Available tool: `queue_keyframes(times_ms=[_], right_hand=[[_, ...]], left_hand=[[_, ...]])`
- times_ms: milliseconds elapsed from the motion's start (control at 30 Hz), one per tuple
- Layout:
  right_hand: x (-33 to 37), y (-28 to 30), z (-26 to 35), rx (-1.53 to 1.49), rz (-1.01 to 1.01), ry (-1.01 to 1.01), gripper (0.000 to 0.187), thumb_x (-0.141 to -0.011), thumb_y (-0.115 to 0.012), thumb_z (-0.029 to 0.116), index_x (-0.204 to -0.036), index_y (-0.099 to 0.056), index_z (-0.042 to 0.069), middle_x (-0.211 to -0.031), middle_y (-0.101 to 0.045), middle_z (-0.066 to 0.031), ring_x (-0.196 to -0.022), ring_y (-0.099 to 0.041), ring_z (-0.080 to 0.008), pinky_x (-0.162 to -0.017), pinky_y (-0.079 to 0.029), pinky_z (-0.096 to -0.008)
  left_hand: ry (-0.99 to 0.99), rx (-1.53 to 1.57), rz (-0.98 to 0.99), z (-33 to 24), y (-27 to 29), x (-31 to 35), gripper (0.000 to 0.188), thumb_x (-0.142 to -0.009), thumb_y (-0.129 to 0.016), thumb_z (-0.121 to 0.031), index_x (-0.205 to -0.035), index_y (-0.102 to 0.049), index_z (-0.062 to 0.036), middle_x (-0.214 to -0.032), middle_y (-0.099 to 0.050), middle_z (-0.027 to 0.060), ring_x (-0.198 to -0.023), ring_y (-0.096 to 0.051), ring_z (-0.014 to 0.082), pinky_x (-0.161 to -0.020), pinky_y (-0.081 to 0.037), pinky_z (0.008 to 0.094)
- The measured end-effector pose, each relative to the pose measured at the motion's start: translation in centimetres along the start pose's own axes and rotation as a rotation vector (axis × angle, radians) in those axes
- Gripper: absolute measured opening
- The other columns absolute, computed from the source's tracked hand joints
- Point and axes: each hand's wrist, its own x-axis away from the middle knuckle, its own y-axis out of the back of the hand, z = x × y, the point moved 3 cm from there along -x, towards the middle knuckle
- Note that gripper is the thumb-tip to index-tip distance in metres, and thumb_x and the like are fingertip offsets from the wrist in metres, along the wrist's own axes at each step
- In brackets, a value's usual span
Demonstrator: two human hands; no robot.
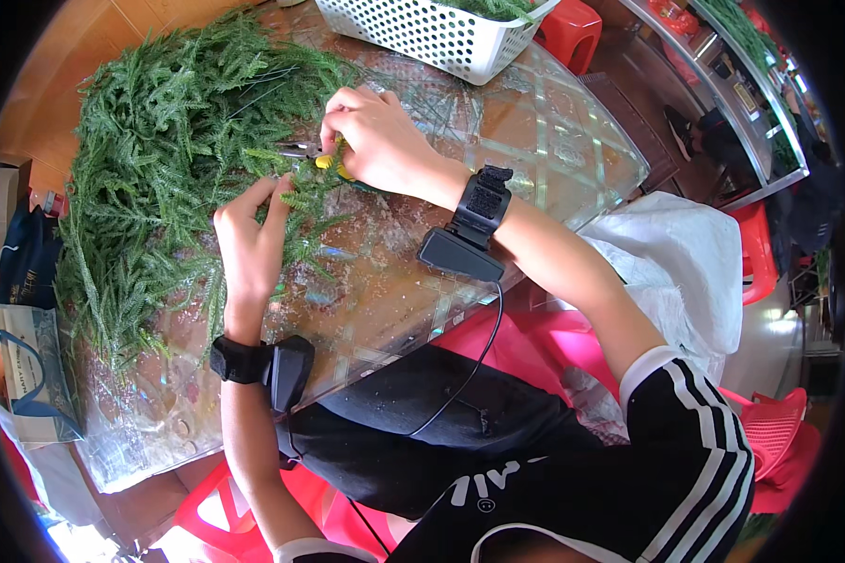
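My left hand [253,230] is pointing forward, pinching a sprig [299,199], right hand [377,139] is curling over a yellow-handled tool [324,162], sprig looking feathery green

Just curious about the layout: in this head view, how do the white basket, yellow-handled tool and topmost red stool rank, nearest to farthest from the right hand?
From the right hand:
1. Yellow-handled tool: in its grip.
2. White basket: ahead of it, toward the top.
3. Red stool: past the basket's right end.
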Motion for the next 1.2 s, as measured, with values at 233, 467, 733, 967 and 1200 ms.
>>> queue_keyframes(times_ms=[233,467,733,967,1200], right_hand=[[0.2,-0.8,-0.5,0.109,0.126,-0.058,0.013,-0.064,-0.068,0.01,-0.075,-0.06,0.009,-0.091,-0.052,-0.0021,-0.099,-0.048,-0.0212,-0.086,-0.033,-0.036],[0.2,-0.9,-0.5,0.163,0.12,-0.036,0.013,-0.064,-0.069,0.011,-0.074,-0.06,0.009,-0.092,-0.052,-0.0028,-0.098,-0.048,-0.0219,-0.085,-0.033,-0.0362],[0.3,-0.9,-0.5,0.188,0.134,0.0,0.012,-0.064,-0.068,0.01,-0.072,-0.06,0.007,-0.09,-0.053,-0.0038,-0.099,-0.048,-0.0225,-0.085,-0.033,-0.0367],[0.2,-1.1,-0.3,0.129,0.107,-0.008,0.004,-0.066,-0.063,0.002,-0.067,-0.061,0.005,-0.092,-0.055,-0.0047,-0.099,-0.049,-0.0224,-0.084,-0.034,-0.0355],[0.4,-1.4,-0.5,0.099,0.041,0.029,0.006,-0.07,-0.06,0.0,-0.065,-0.061,0.003,-0.091,-0.055,-0.0067,-0.091,-0.053,-0.0243,-0.077,-0.04,-0.0362]], left_hand=[[-0.006,-0.017,0.024,0.3,-0.2,0.0,0.016,-0.086,-0.057,-0.011,-0.08,-0.057,0.0047,-0.055,-0.034,0.0076,-0.054,-0.028,0.0074,-0.046,-0.028,0.027],[-0.006,-0.017,0.018,0.3,-0.2,0.0,0.015,-0.085,-0.057,-0.01,-0.081,-0.057,0.0049,-0.055,-0.036,0.0081,-0.054,-0.028,0.0079,-0.046,-0.029,0.0269],[0.017,-0.019,0.037,0.3,-0.2,0.1,0.013,-0.084,-0.056,-0.008,-0.084,-0.058,0.0046,-0.055,-0.037,0.0084,-0.054,-0.028,0.0082,-0.046,-0.029,0.0271],[-0.013,-0.045,0.069,0.3,-0.4,0.1,0.012,-0.083,-0.055,-0.006,-0.082,-0.058,0.0049,-0.054,-0.036,0.0095,-0.053,-0.03,0.009,-0.046,-0.028,0.0281],[-0.097,-0.108,0.155,-0.7,-0.8,0.4,0.01,-0.082,-0.054,-0.005,-0.08,-0.058,0.0048,-0.056,-0.042,0.0179,-0.047,-0.037,0.0221,-0.047,-0.033,0.0326]])
